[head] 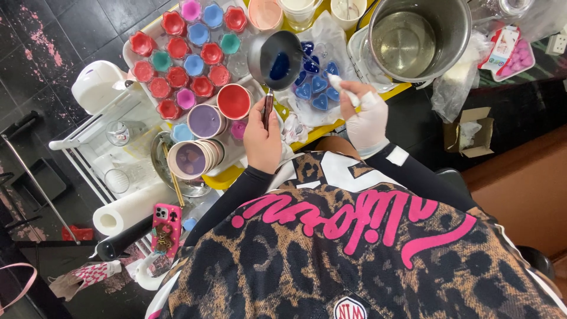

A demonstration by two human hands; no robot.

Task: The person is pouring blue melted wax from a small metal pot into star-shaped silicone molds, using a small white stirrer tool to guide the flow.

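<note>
Head view looks down over a leopard-print top with pink lettering (pixel 354 248) onto a yellow table (pixel 227 177) crowded with moulds. Largest on it is a big steel pot of clear liquid (pixel 413 38), at the table's far right. Left of the pot lies a tray of small red, blue, pink and teal silicone cups (pixel 189 56); nearer the person than that tray stand a round red cup (pixel 234 101), a round purple cup (pixel 205 121) and a stack of round pale cups (pixel 192 158).

Between tray and pot, a small dark metal pouring pan holding blue liquid (pixel 276 59) is tilted over a clear mould of blue heart shapes (pixel 316 85), just left of it. The left hand (pixel 263 139), bare, is closed around the pan's dark handle (pixel 268 109), directly below the pan. The right hand (pixel 366 118), in a white glove, grips a thin white stick (pixel 342 88) whose tip sits at the heart mould's right edge, below the pot.

A pink phone (pixel 165 227) lies off the table, lower left of the pot.
</note>
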